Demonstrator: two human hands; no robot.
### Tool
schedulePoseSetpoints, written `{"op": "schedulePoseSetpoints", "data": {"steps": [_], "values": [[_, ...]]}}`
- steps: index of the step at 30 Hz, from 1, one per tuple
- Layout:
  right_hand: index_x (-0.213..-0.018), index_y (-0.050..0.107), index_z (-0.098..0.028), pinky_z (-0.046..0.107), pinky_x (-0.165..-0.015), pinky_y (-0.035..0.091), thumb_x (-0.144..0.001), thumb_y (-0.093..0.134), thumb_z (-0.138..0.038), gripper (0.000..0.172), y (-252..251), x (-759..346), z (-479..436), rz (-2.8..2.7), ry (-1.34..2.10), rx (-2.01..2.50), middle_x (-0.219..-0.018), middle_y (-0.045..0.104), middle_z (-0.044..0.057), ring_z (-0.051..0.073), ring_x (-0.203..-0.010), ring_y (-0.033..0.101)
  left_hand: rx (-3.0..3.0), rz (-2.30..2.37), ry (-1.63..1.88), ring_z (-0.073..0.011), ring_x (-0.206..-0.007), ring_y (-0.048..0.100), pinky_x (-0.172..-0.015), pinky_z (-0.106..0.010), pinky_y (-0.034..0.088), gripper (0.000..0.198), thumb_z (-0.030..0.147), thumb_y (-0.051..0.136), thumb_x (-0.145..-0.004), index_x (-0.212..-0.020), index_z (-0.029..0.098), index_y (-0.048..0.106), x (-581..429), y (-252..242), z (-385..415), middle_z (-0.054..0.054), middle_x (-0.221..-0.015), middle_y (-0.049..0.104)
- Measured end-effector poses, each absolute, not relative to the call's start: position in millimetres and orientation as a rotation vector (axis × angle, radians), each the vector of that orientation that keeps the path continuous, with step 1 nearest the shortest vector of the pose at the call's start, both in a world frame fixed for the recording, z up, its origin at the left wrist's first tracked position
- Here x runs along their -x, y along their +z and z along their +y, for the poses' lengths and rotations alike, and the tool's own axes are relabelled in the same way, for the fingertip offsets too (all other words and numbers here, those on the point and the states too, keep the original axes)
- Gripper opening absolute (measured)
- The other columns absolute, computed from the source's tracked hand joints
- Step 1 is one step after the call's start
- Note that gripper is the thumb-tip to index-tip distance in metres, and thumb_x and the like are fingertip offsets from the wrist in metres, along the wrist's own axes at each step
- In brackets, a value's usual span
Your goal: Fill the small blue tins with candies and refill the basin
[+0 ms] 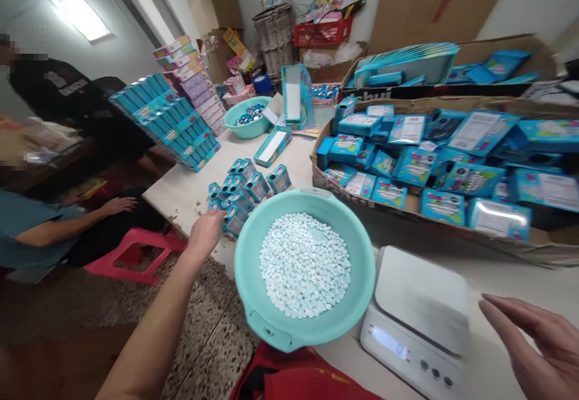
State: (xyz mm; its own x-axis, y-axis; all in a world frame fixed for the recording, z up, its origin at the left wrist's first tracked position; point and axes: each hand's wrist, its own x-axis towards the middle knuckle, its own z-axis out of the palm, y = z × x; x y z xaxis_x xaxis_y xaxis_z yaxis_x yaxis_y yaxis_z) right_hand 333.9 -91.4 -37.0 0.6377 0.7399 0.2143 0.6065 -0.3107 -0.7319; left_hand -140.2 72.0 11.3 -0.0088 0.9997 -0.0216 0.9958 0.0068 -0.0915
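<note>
My left hand (205,233) reaches out over the table edge and closes on a small blue box (235,219) at the near end of a cluster of small blue boxes (248,184). A teal basin (253,249) full of small white candies (304,265) sits right beside that hand. My right hand (538,346) hovers open at the lower right, fingers stretched out, just right of a white digital scale (418,318) and holding nothing.
A wide cardboard tray (407,204) of blue packages fills the right side. Stacked blue boxes (167,119) and a second teal basin (246,116) stand farther back. Two people sit at the left by a red stool (131,255).
</note>
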Motion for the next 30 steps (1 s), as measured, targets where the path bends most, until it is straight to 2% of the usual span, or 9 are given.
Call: {"op": "schedulePoseSetpoints", "data": {"steps": [4,10,12,15,18,21,24,27,30], "values": [[-0.075,0.067,-0.032,0.045,-0.078,0.049,-0.073,0.058,-0.061,0.030,8,-330,-58,-1.229,0.027,1.804,-0.084,0.068,0.006,0.028,-0.085,0.064,2.579,-2.049,-0.331,-0.0221,-0.096,0.062,-0.086,-0.031,0.047,0.032,0.033,0.038,-0.088,-0.098,0.022,0.066,107,11,68,-0.007,-0.102,0.067],[-0.089,0.069,-0.024,0.041,-0.080,0.048,-0.076,0.065,-0.043,0.023,45,-336,75,-1.621,0.071,1.525,-0.091,0.065,0.007,0.025,-0.086,0.062,3.267,-1.550,0.055,-0.0223,-0.103,0.060,-0.091,-0.033,0.045,0.027,0.031,0.046,-0.087,-0.106,0.025,0.065,44,-6,69,-0.005,-0.110,0.066],[-0.094,0.068,-0.022,0.045,-0.085,0.047,-0.069,0.073,-0.035,0.029,48,-326,128,-1.598,0.268,1.611,-0.095,0.065,0.008,0.027,-0.088,0.062,3.188,-1.569,0.055,-0.0247,-0.107,0.057,-0.092,-0.038,0.045,0.030,0.029,0.044,-0.088,-0.109,0.021,0.063,35,-14,79,-0.009,-0.113,0.064],[-0.090,0.064,-0.014,0.046,-0.076,0.051,-0.061,0.082,-0.033,0.039,41,-297,196,-1.083,0.905,1.756,-0.083,0.064,0.009,0.028,-0.080,0.063,3.114,-1.591,0.049,-0.0287,-0.117,0.051,-0.098,-0.043,0.040,0.036,0.027,0.045,-0.087,-0.118,0.016,0.057,23,-28,101,-0.014,-0.125,0.057],[-0.097,0.058,-0.011,0.043,-0.060,0.053,-0.072,0.074,-0.040,0.042,23,-261,239,-0.830,1.158,1.764,-0.085,0.063,0.011,0.024,-0.069,0.062,3.144,-1.594,0.039,-0.0279,-0.121,0.047,-0.104,-0.043,0.034,0.040,0.030,0.042,-0.089,-0.125,0.014,0.052,2,-45,115,-0.015,-0.128,0.054],[-0.103,0.055,-0.014,0.036,-0.059,0.055,-0.077,0.070,-0.032,0.036,7,-237,253,-0.732,1.259,1.731,-0.085,0.064,0.005,0.017,-0.068,0.060,3.166,-1.699,0.040,-0.0274,-0.116,0.049,-0.102,-0.042,0.035,0.045,0.041,0.040,-0.091,-0.124,0.013,0.051,-32,-61,109,-0.014,-0.122,0.056],[-0.094,0.058,-0.014,0.035,-0.060,0.055,-0.079,0.068,-0.021,0.020,5,-239,246,-0.710,1.391,1.694,-0.073,0.063,0.002,0.015,-0.064,0.060,3.222,-1.700,0.103,-0.0293,-0.109,0.049,-0.094,-0.044,0.039,0.048,0.052,0.042,-0.088,-0.115,0.015,0.056,-64,-65,85,-0.013,-0.116,0.057],[-0.083,0.061,-0.012,0.035,-0.060,0.056,-0.075,0.068,-0.011,0.011,17,-263,223,-0.730,1.465,1.692,-0.064,0.063,0.002,0.014,-0.059,0.059,3.415,-1.374,0.216,-0.0280,-0.100,0.050,-0.087,-0.042,0.040,0.044,0.056,0.048,-0.084,-0.109,0.021,0.058,-71,-56,56,-0.008,-0.108,0.057],[-0.080,0.061,-0.014,0.033,-0.060,0.056,-0.065,0.073,-0.006,0.021,32,-289,182,-0.760,1.402,1.647,-0.068,0.066,0.003,0.016,-0.061,0.062,3.535,-0.942,0.347,-0.0256,-0.095,0.051,-0.085,-0.039,0.039,0.030,0.045,0.056,-0.082,-0.102,0.024,0.062,-46,-42,34,-0.005,-0.102,0.059]]}}
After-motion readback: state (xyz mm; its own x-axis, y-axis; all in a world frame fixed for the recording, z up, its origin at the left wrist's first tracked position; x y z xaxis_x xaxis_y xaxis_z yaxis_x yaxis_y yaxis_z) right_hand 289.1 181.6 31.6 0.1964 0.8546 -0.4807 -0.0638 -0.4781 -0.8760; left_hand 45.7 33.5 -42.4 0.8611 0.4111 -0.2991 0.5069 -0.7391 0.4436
